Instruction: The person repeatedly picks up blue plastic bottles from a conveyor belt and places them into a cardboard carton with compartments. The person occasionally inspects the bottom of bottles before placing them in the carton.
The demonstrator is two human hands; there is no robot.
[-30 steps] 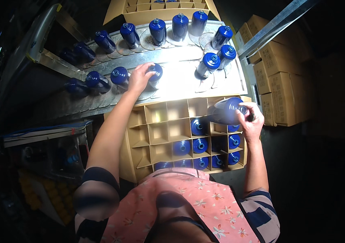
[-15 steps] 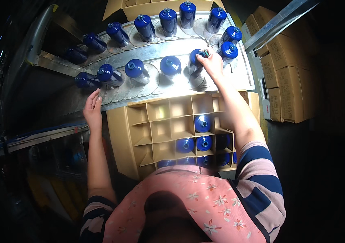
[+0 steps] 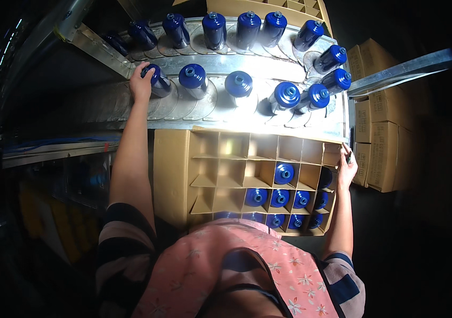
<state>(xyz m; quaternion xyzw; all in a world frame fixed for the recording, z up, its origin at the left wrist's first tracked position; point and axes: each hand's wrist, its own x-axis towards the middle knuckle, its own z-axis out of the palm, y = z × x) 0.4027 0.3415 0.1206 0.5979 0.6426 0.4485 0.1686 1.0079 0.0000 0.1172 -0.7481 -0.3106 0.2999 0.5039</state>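
My left hand (image 3: 141, 83) is closed around the top of a glossy blue bottle (image 3: 160, 85) at the left end of the near row on the metal conveyor. Several more blue bottles with narrow necks stand upright on it, among them one (image 3: 192, 79) just right of that hand. My right hand (image 3: 347, 168) is at the right rim of a divided cardboard carton (image 3: 173, 175), its fingers closed on a small dark pen-like thing (image 3: 349, 157). Blue bottles (image 3: 284, 173) stand neck up in several cells on the carton's right and near side; other cells show only cardboard.
The conveyor (image 3: 194, 64) of overlapping metal plates curves round at the right. A metal bar (image 3: 401, 71) juts out there, beside stacked closed cartons (image 3: 385, 148). Another divided carton (image 3: 284, 8) is behind the far row. A metal frame (image 3: 96, 47) rises at the left.
My left hand has reached forward and taken hold of a bottle. My right hand has left a bottle on the conveyor and come back to the carton's right rim. The view has shifted.
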